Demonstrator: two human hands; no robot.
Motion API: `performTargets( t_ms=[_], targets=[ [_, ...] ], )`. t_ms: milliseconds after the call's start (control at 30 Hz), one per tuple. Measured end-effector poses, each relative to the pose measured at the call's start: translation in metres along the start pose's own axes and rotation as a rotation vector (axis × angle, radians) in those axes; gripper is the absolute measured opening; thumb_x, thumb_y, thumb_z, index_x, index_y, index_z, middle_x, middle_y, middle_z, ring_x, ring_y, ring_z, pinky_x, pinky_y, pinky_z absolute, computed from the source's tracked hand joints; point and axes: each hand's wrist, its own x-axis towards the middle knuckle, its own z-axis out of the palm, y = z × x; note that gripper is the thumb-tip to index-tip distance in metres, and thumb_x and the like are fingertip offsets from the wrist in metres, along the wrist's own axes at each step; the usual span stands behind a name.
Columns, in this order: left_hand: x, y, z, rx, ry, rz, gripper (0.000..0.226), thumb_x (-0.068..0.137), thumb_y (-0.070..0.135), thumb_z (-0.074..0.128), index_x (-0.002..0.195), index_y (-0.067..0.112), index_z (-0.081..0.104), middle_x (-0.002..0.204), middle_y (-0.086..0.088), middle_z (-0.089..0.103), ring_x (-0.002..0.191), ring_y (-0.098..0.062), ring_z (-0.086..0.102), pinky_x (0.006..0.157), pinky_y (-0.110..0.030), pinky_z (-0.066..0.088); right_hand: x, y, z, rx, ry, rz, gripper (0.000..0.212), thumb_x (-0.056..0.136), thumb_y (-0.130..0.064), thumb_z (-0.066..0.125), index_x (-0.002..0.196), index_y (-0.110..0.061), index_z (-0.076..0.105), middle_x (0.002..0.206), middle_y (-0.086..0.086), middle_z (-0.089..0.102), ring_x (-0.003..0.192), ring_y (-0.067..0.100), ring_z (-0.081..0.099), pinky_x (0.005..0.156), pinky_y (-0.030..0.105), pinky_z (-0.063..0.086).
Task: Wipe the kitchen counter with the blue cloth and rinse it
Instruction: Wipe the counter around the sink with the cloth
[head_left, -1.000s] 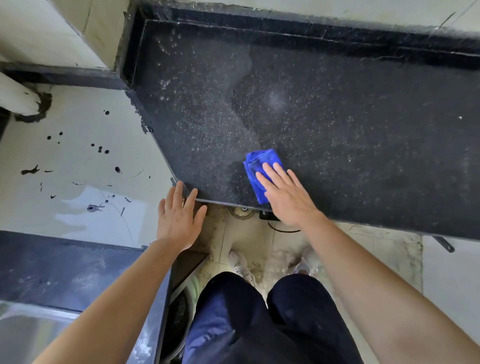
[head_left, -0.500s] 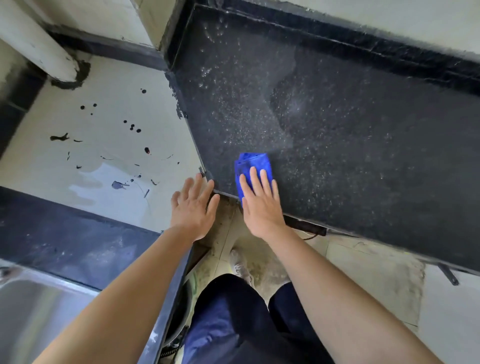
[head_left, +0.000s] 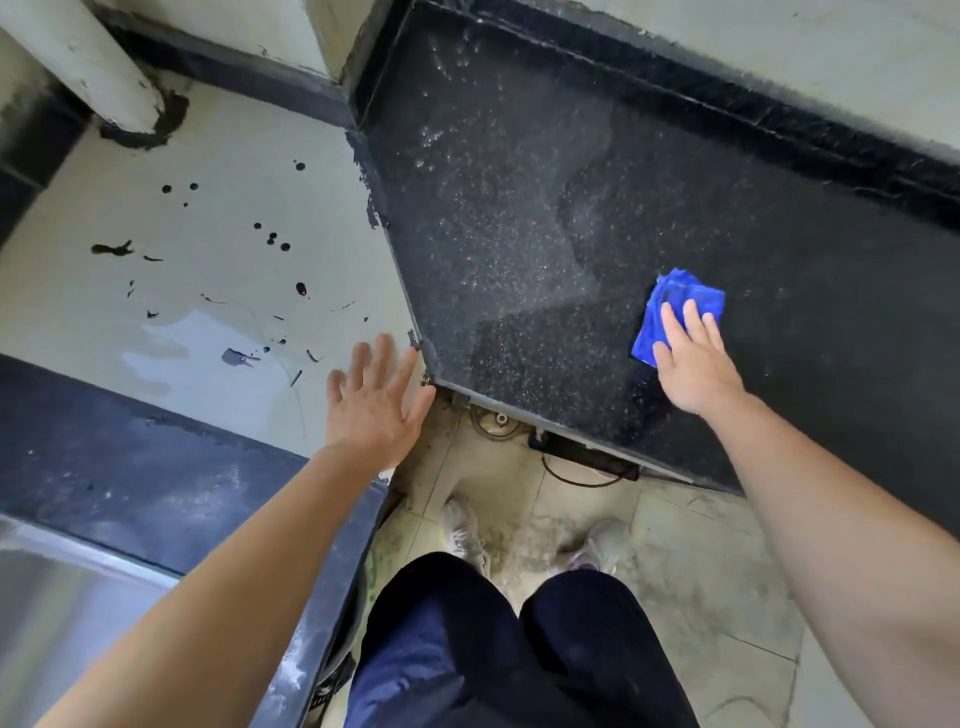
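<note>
Right hand (head_left: 693, 366), fingers flat, presses blue cloth (head_left: 675, 306) onto black counter (head_left: 519, 234) for wiping; left hand (head_left: 376, 400), at 9 o'clock, spread empty, bracing me

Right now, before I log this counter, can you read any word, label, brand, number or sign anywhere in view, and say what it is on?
None: no readable text anywhere in this view.
blue cloth under the right hand: no tag or print showing.
black counter: only speckle and water drops.
pale surface by the left hand: dark splotches, not letters.
shoes on the floor: too blurred to show any brand.
</note>
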Motion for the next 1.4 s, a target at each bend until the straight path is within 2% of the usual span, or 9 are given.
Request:
performTargets(
  t_ms=[100, 267, 500, 600, 733, 900, 1167, 1300, 1400],
  targets=[
    [0.000, -0.003, 0.003, 0.019, 0.006, 0.005, 0.068, 0.095, 0.069, 0.004, 0.156, 0.041, -0.004, 0.164, 0.004, -0.020, 0.151, -0.024, -0.019, 0.122, -0.051, -0.003, 0.019, -0.022, 0.009, -0.026, 0.065, 0.052, 0.058, 0.105, -0.035, 0.015, 0.159, -0.015, 0.012, 0.167, 0.008, -0.003, 0.152, 0.037, -0.001, 0.122, 0.048, 0.014],
    [0.001, -0.004, -0.002, -0.021, -0.030, 0.019, 0.066, 0.096, 0.068, 0.006, 0.156, 0.043, -0.004, 0.163, 0.006, -0.023, 0.150, -0.022, -0.022, 0.122, -0.050, -0.006, -0.012, -0.130, 0.022, -0.141, 0.224, -0.220, 0.064, 0.095, -0.022, 0.050, 0.153, -0.016, 0.022, 0.162, 0.012, 0.017, 0.144, 0.039, 0.018, 0.111, 0.050, 0.031],
    [0.002, -0.008, -0.009, -0.014, -0.093, 0.031, 0.066, 0.095, 0.069, 0.008, 0.155, 0.044, -0.005, 0.162, 0.008, -0.026, 0.150, -0.020, -0.023, 0.122, -0.048, -0.005, -0.034, -0.157, 0.035, -0.223, 0.057, -0.701, 0.057, 0.107, -0.031, 0.032, 0.160, -0.029, 0.010, 0.168, -0.003, -0.003, 0.154, 0.022, -0.007, 0.125, 0.046, 0.003],
    [0.003, -0.010, -0.010, 0.019, -0.118, 0.050, 0.071, 0.093, 0.073, 0.008, 0.154, 0.043, -0.010, 0.160, 0.006, -0.030, 0.149, -0.021, -0.026, 0.121, -0.048, -0.005, -0.012, -0.104, 0.021, -0.235, 0.105, -0.530, 0.057, 0.106, -0.044, 0.028, 0.159, -0.031, 0.013, 0.168, -0.002, 0.002, 0.154, 0.024, 0.002, 0.122, 0.051, 0.013],
    [0.003, -0.010, -0.005, 0.019, -0.091, 0.049, 0.073, 0.092, 0.075, 0.008, 0.154, 0.043, -0.013, 0.159, 0.005, -0.033, 0.148, -0.023, -0.028, 0.121, -0.049, -0.006, 0.028, -0.050, -0.006, -0.068, 0.068, -0.110, 0.060, 0.105, -0.048, 0.022, 0.159, -0.032, 0.001, 0.167, -0.002, -0.011, 0.154, 0.024, -0.009, 0.124, 0.047, 0.003],
    [0.003, -0.009, -0.001, 0.038, -0.062, 0.049, 0.072, 0.093, 0.072, 0.009, 0.153, 0.042, -0.017, 0.158, 0.004, -0.035, 0.147, -0.025, -0.029, 0.121, -0.051, -0.007, 0.057, -0.099, -0.010, -0.032, 0.135, -0.072, 0.059, 0.107, -0.037, 0.023, 0.160, -0.016, 0.007, 0.166, 0.016, -0.002, 0.151, 0.043, -0.003, 0.122, 0.051, 0.005],
    [0.000, -0.004, -0.013, 0.083, -0.094, 0.008, 0.066, 0.098, 0.064, 0.012, 0.152, 0.043, -0.018, 0.159, 0.007, -0.032, 0.149, -0.020, -0.026, 0.122, -0.047, -0.004, 0.012, -0.228, 0.018, -0.203, 0.078, -0.625, 0.058, 0.107, -0.033, 0.025, 0.160, -0.023, 0.003, 0.167, 0.007, -0.011, 0.152, 0.035, -0.014, 0.124, 0.050, -0.002],
    [-0.001, 0.004, -0.021, 0.049, -0.082, -0.030, 0.066, 0.096, 0.067, 0.014, 0.155, 0.043, -0.003, 0.164, 0.007, -0.019, 0.152, -0.020, -0.015, 0.123, -0.047, 0.002, 0.022, -0.185, 0.006, -0.321, 0.089, -0.895, 0.056, 0.106, -0.035, 0.034, 0.159, -0.032, 0.015, 0.168, 0.002, 0.001, 0.154, 0.030, -0.003, 0.124, 0.050, 0.004],
    [0.006, 0.012, -0.038, -0.019, -0.108, -0.072, 0.068, 0.093, 0.073, 0.016, 0.154, 0.042, 0.020, 0.166, 0.006, -0.002, 0.152, -0.023, 0.001, 0.120, -0.048, 0.013, 0.051, -0.116, -0.009, -0.347, 0.160, -0.799, 0.054, 0.101, -0.036, 0.045, 0.154, -0.032, 0.032, 0.165, 0.006, 0.021, 0.150, 0.036, 0.016, 0.117, 0.054, 0.019]
  ],
)
